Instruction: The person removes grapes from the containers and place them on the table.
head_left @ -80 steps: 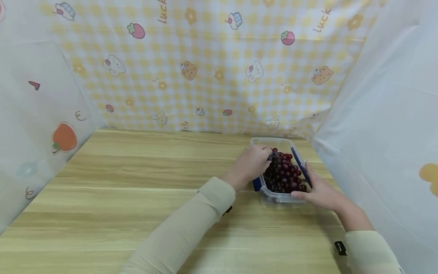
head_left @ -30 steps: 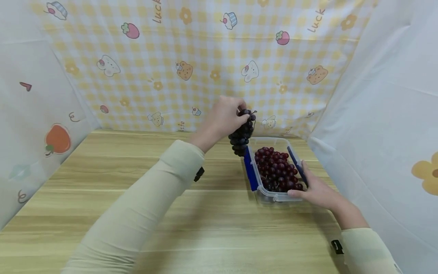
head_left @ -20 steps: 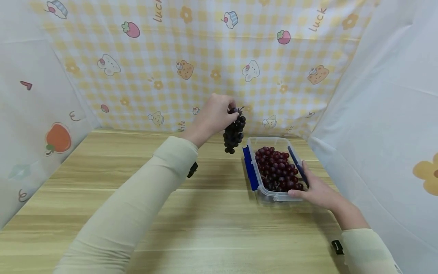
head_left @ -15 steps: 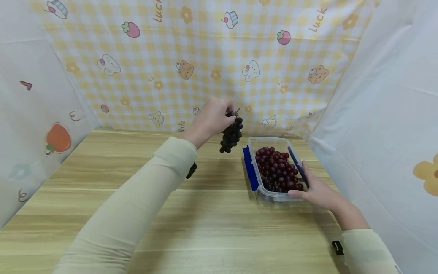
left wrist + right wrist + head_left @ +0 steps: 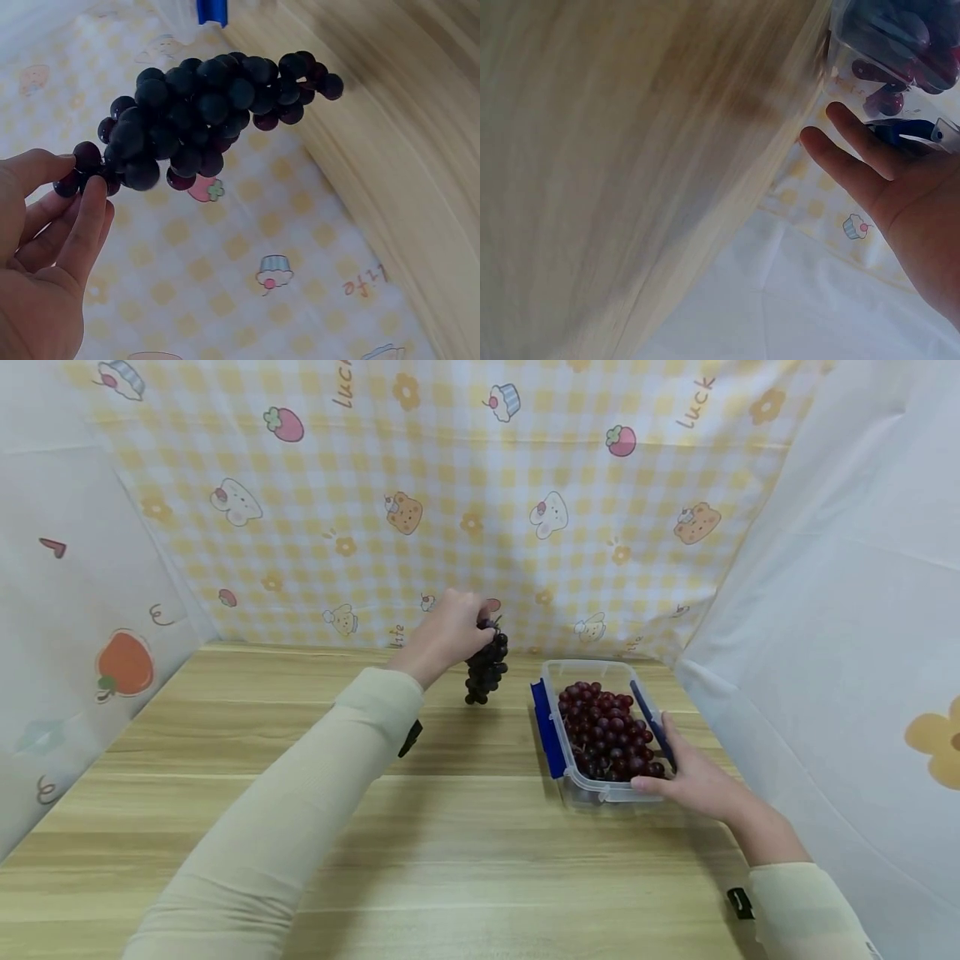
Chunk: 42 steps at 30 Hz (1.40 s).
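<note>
My left hand point(image 5: 446, 631) pinches the stem end of a dark bunch of grapes point(image 5: 487, 668), which hangs just above the far part of the table. In the left wrist view the thumb and fingers hold the topmost grapes, and the bunch point(image 5: 202, 112) stretches away from them. A clear plastic food container point(image 5: 617, 792) with blue side clips stands at the right, lidless, holding a heap of red grapes point(image 5: 606, 727). My right hand point(image 5: 697, 783) rests at its near right corner, thumb on the rim. In the right wrist view its visible fingers lie straight beside the container's blue clip point(image 5: 904, 131).
The wood-grain table point(image 5: 480, 860) ends at a yellow checked cloth backdrop point(image 5: 442, 468) behind. White cloth walls point(image 5: 847, 610) close both sides, the right one near the container. A blue clip point(image 5: 547, 731) sticks out from the container's left side.
My left hand has lifted the dark bunch of grapes out of the container and moved it left, then lowered it somewhat. My right hand stays at the container's corner.
</note>
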### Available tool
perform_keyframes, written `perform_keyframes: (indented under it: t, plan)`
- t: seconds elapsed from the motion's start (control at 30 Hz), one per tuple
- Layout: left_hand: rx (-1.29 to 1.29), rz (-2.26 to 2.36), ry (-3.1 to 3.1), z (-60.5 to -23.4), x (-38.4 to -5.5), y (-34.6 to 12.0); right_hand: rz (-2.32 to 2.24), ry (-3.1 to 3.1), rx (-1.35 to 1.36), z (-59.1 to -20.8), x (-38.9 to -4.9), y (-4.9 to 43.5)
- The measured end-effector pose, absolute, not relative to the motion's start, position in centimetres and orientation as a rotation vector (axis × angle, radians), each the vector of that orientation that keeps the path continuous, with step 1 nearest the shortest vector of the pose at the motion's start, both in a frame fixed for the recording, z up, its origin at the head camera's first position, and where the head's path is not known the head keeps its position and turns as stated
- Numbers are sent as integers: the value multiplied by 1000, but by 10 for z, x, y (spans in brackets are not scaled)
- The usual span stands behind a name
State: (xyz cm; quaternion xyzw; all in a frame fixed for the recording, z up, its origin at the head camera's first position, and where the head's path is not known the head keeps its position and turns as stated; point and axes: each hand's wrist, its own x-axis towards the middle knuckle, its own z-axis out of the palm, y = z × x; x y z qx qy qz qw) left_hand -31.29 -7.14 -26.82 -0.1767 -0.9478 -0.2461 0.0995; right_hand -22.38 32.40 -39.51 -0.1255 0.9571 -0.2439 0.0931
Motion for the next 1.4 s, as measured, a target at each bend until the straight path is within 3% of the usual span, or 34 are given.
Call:
perform_keyframes:
  t: [0.43, 1.17, 1.4]
  plan:
    - [-467, -740, -2896, -289, -318, -86, -717, 2844, -364, -398, -224, 327]
    - [-601, -535, -2945, -359, -320, -77, -732, 2855, -363, -397, -224, 328]
    - [-491, -583, -2997, -378, -320, -70, -735, 2846, -360, -397, -226, 326]
